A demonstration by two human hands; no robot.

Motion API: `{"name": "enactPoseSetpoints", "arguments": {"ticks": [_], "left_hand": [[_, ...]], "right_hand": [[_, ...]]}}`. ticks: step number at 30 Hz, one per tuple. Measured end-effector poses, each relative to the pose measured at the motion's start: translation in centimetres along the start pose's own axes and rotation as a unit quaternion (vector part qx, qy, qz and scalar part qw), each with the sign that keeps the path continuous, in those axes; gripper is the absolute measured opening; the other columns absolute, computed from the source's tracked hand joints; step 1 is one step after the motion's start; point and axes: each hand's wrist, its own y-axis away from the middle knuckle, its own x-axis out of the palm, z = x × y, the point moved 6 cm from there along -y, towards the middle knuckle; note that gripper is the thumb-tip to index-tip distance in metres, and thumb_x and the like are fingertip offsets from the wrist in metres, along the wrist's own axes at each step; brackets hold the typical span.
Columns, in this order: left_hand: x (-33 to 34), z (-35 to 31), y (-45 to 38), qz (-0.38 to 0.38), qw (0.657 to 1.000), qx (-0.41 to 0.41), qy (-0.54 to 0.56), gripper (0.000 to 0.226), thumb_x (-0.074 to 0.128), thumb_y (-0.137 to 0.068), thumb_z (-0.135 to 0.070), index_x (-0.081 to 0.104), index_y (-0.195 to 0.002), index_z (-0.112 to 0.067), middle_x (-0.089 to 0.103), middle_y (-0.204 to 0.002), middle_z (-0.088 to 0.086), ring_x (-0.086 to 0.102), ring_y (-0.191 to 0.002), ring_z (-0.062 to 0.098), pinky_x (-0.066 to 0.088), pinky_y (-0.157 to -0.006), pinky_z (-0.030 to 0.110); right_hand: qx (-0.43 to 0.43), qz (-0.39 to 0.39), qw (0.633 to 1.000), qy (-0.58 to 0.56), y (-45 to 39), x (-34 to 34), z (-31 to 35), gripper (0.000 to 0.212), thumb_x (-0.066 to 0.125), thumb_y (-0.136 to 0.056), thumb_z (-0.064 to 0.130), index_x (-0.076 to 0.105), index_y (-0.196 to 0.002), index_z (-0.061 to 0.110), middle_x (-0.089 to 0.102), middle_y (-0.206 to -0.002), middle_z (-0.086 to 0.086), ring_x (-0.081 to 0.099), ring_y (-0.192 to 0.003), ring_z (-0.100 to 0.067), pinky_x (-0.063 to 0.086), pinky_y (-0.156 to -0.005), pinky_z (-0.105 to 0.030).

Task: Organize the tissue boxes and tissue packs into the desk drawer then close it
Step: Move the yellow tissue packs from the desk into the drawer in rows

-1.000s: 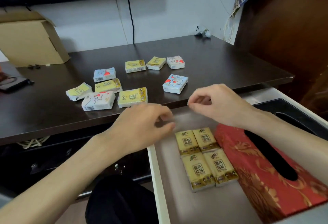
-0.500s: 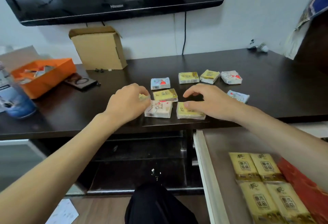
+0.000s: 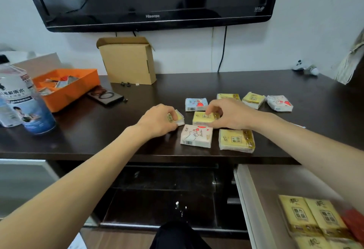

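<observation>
Several small tissue packs lie on the dark desk [image 3: 98,140]. My left hand [image 3: 157,120] is closed over a yellow pack [image 3: 178,117] at the left of the group. My right hand [image 3: 228,113] pinches another yellow pack [image 3: 201,118] in the middle. In front of them lie a pink-white pack [image 3: 197,136] and a larger yellow pack [image 3: 236,140]. Behind are a blue-white pack [image 3: 196,104], two yellow packs [image 3: 253,99] and a white pack [image 3: 279,103]. The open drawer [image 3: 246,199] at lower right holds several yellow packs [image 3: 313,217] and a red tissue box [image 3: 354,223].
An orange tray [image 3: 78,89], a cardboard box [image 3: 128,63], a big water bottle [image 3: 17,99] and a dark flat case [image 3: 106,97] stand on the desk's left and back. A television [image 3: 153,0] hangs above. Open shelves sit under the desk.
Both hands left the drawer and reached forward onto the desk. The left hand closed on the left yellow pack, the right on the middle yellow pack. The view turned up and left.
</observation>
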Motion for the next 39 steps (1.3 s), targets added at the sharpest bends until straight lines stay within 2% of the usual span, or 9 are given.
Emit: {"name": "enactPoseSetpoints", "arguments": {"ticks": [3, 8, 16, 20, 23, 27, 32, 35, 39], "left_hand": [[0.0, 0.7, -0.4, 0.028, 1.000, -0.002, 0.011, 0.024, 0.069, -0.081, -0.012, 0.066, -0.098, -0.028, 0.059, -0.127, 0.006, 0.055, -0.110, 0.025, 0.037, -0.080, 0.027], [0.1, 0.9, -0.8, 0.046, 0.997, -0.010, 0.066, 0.046, 0.053, -0.075, 0.007, 0.065, -0.084, -0.036, 0.059, -0.129, 0.009, 0.053, -0.116, 0.026, 0.040, -0.082, 0.028], [-1.6, -4.4, 0.9, -0.032, 0.998, 0.057, -0.011, 0.025, 0.060, -0.087, -0.020, 0.068, -0.109, -0.027, 0.059, -0.127, 0.002, 0.051, -0.119, 0.023, 0.045, -0.090, 0.038], [-0.9, -11.4, 4.2, -0.016, 0.991, 0.133, 0.022, 0.022, 0.055, -0.085, -0.036, 0.069, -0.101, -0.029, 0.069, -0.106, -0.008, 0.061, -0.102, 0.017, 0.051, -0.084, 0.036], [1.7, -15.5, 5.6, -0.021, 0.975, 0.187, -0.117, 0.048, 0.044, -0.087, -0.060, 0.067, -0.103, -0.022, 0.066, -0.103, 0.001, 0.059, -0.099, 0.023, 0.047, -0.077, 0.038], [4.4, -17.2, 5.1, 0.000, 0.956, 0.156, -0.249, 0.082, 0.028, -0.082, -0.082, 0.057, -0.121, -0.016, 0.064, -0.120, 0.009, 0.053, -0.115, 0.030, 0.037, -0.093, 0.049], [4.6, -17.8, 3.4, 0.016, 0.958, 0.153, -0.244, 0.072, 0.032, -0.082, -0.076, 0.061, -0.112, -0.017, 0.066, -0.114, 0.008, 0.054, -0.111, 0.029, 0.032, -0.096, 0.051], [4.5, -17.0, 2.2, 0.099, 0.960, 0.139, -0.220, 0.064, 0.047, -0.078, -0.069, 0.056, -0.118, -0.020, 0.061, -0.119, 0.006, 0.051, -0.113, 0.029, 0.032, -0.097, 0.053], [4.5, -16.3, 1.6, 0.115, 0.963, 0.140, -0.198, 0.064, 0.056, -0.075, -0.066, 0.055, -0.124, -0.025, 0.060, -0.117, 0.001, 0.051, -0.113, 0.027, 0.032, -0.099, 0.054]], "right_hand": [[0.035, -0.005, 0.996, 0.076, 0.7, -0.9, -1.2, 0.055, 0.078, -0.082, 0.056, 0.061, -0.128, 0.031, 0.067, -0.121, 0.007, 0.061, -0.101, -0.010, 0.056, -0.078, -0.033], [0.083, -0.004, 0.992, 0.097, 1.9, -1.5, -3.1, 0.083, 0.072, -0.082, 0.065, 0.042, -0.151, 0.032, 0.053, -0.148, 0.000, 0.058, -0.122, -0.019, 0.057, -0.092, -0.045], [0.087, -0.025, 0.991, 0.101, 3.1, -2.9, -4.4, 0.067, 0.060, -0.092, 0.052, 0.042, -0.154, 0.035, 0.051, -0.147, -0.001, 0.057, -0.116, -0.020, 0.053, -0.087, -0.042], [0.084, -0.030, 0.988, 0.125, 4.8, -4.0, -5.2, 0.064, 0.059, -0.092, 0.048, 0.043, -0.152, 0.034, 0.052, -0.145, -0.002, 0.057, -0.120, -0.025, 0.051, -0.088, -0.043], [0.087, -0.013, 0.980, 0.178, 5.8, -3.8, -5.4, 0.061, 0.057, -0.093, 0.053, 0.047, -0.150, 0.034, 0.053, -0.146, -0.001, 0.056, -0.125, -0.028, 0.051, -0.093, -0.047], [0.081, 0.035, 0.981, 0.173, 6.6, -3.3, -5.8, 0.048, 0.040, -0.101, 0.063, 0.059, -0.135, 0.034, 0.051, -0.133, 0.005, 0.054, -0.125, -0.027, 0.048, -0.095, -0.049], [0.074, 0.079, 0.993, 0.049, 6.8, -3.8, -7.8, 0.040, 0.052, -0.104, 0.021, 0.059, -0.142, 0.013, 0.052, -0.145, -0.001, 0.045, -0.137, -0.022, 0.035, -0.114, -0.045], [0.099, 0.125, 0.987, -0.020, 7.4, -3.8, -9.1, 0.067, 0.063, -0.091, 0.013, 0.046, -0.154, 0.029, 0.047, -0.126, 0.022, 0.048, -0.105, 0.008, 0.040, -0.090, -0.022], [0.086, 0.071, 0.993, -0.036, 7.0, -3.6, -9.5, 0.072, 0.076, -0.086, 0.023, 0.048, -0.151, 0.031, 0.066, -0.107, 0.000, 0.065, -0.093, -0.014, 0.051, -0.073, -0.034]]}}
